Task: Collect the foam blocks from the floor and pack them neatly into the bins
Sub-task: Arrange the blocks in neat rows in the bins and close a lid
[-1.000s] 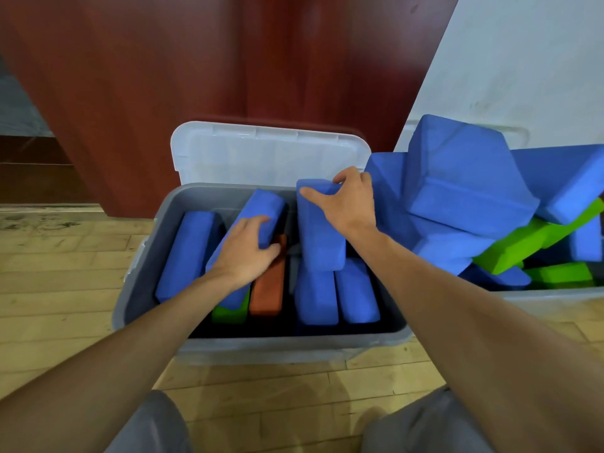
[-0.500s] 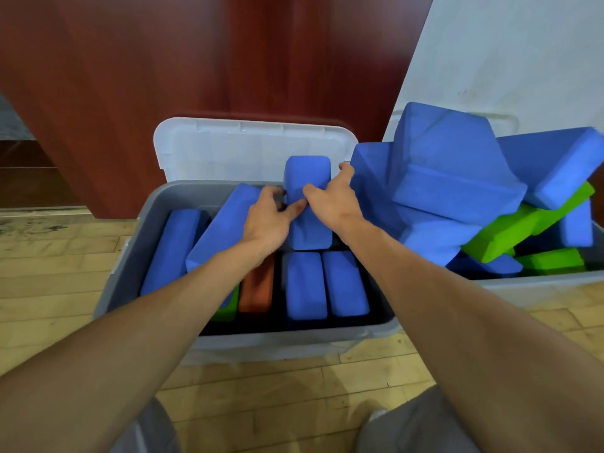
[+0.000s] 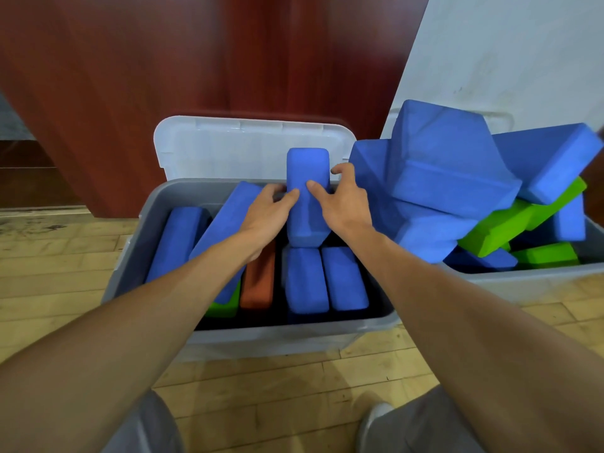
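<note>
On the wooden floor (image 3: 294, 387) a grey bin (image 3: 261, 326) is set. Its near part is packed with an orange block (image 3: 258, 279) and two flat blue blocks (image 3: 307, 282) laid side by side. Just beyond these, a blue foam block (image 3: 307, 178) is held over the bin's far middle. Its long axis is near upright and its lower end is at or just above the flat pair. The left hand (image 3: 268, 212) is curled round its left edge and the right hand (image 3: 344, 204) round its right, with both thumbs pressed on the near face. Neither hand is nearer. Tipping the block down lengthwise is judged the coming move. Behind it, a white lid (image 3: 242, 148) is propped.
</note>
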### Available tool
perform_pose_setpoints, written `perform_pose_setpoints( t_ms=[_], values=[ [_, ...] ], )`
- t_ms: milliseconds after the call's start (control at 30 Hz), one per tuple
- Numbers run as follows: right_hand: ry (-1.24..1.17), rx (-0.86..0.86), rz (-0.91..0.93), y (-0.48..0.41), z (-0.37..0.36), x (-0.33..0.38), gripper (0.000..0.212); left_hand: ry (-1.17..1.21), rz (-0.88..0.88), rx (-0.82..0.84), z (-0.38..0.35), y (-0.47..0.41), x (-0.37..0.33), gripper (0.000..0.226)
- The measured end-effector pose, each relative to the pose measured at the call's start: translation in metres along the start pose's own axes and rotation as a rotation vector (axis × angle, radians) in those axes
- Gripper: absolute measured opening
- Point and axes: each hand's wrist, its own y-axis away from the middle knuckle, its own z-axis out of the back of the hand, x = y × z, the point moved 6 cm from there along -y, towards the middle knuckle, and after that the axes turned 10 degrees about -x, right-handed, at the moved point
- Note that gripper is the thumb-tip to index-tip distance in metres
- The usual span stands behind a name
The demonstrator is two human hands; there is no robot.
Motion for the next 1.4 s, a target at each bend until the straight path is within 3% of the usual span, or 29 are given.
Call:
perform_pose_setpoints(
  t_ms=[167, 267, 400, 500, 633, 767, 867, 967, 1133, 1233, 1333, 1400],
  values=[
    [-0.013, -0.017, 0.018, -0.004, -0.005, 0.011, 0.037, 0.244, 0.103, 0.106, -0.011, 0.006, 0.026, 0.051],
    [0.033, 0.016, -0.01, -0.007, -0.008, 0.008, 0.036, 0.174, 0.054, -0.003, -0.009, -0.001, 0.024, 0.058],
    [-0.006, 0.139, -0.219, -0.009, -0.016, -0.004, 0.025, -0.003, 0.053, -0.021, -0.009, -0.011, 0.01, 0.071],
    [-0.024, 0.156, -0.241, -0.01, -0.021, -0.006, 0.04, -0.116, 0.039, -0.033, -0.011, -0.02, 0.0, 0.063],
    [-0.047, 0.021, -0.126, -0.018, -0.022, -0.008, 0.025, -0.089, 0.069, -0.059, -0.006, -0.034, 0.002, 0.05],
    [-0.083, 0.069, -0.178, -0.016, -0.037, -0.018, 0.034, -0.082, 0.133, 0.065, -0.015, -0.033, 0.023, 0.048],
    [-0.048, 0.158, -0.254, -0.008, -0.054, -0.039, 0.048, -0.056, 0.169, 0.144, -0.018, -0.031, 0.042, 0.028],
    [-0.046, 0.2, -0.297, -0.007, -0.065, -0.057, 0.05, -0.058, 0.191, 0.158, -0.023, -0.031, 0.06, 0.023],
    [0.112, 0.257, -0.268, -0.005, -0.082, -0.076, 0.049, -0.191, 0.188, 0.036, -0.035, -0.034, 0.085, 0.048],
    [0.222, 0.282, -0.218, -0.01, -0.085, -0.072, 0.04, -0.306, 0.174, 0.057, -0.039, -0.032, 0.082, 0.041],
    [0.311, 0.291, -0.176, -0.011, -0.085, -0.065, 0.014, -0.425, 0.096, 0.125, -0.025, -0.026, 0.061, 0.012],
    [0.371, 0.237, -0.093, -0.006, -0.081, -0.055, 0.026, -0.307, 0.034, 0.082, 0.003, -0.022, 0.043, 0.021]
  ],
)
